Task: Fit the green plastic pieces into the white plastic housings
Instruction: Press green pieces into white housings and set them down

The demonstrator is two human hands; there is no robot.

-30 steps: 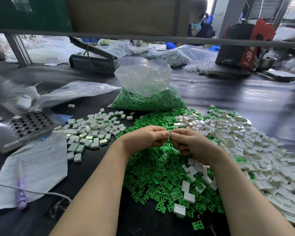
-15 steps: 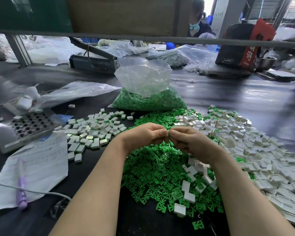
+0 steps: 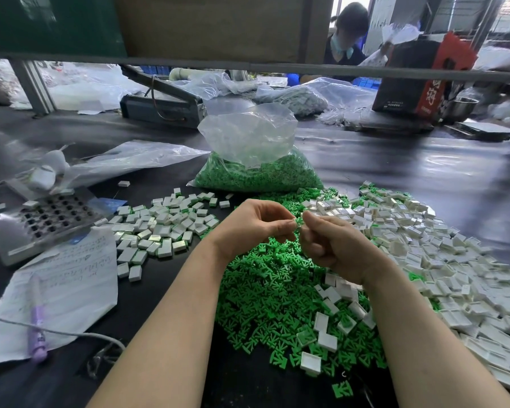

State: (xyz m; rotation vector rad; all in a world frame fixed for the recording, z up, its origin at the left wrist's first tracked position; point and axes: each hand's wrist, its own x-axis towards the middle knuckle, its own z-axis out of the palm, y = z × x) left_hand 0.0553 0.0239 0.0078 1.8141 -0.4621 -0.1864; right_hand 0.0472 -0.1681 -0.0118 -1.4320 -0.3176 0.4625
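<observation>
A: Green piece (image 3: 299,221) now shows between the fingertips; a second ago both hands hid it.
B: State?
A: Left hand (image 3: 256,226) and right hand (image 3: 330,245) both pinch it, above the green pile (image 3: 271,293). No housing visible in either; fit looks unfinished.

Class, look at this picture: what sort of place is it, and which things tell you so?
Probably a small factory assembly bench: a loose heap of green plastic pieces, a spread of white plastic housings, and a clear plastic bag of green pieces on a black worktable.

Single head view; looks forward and down, close over the table (image 3: 424,178).
</observation>
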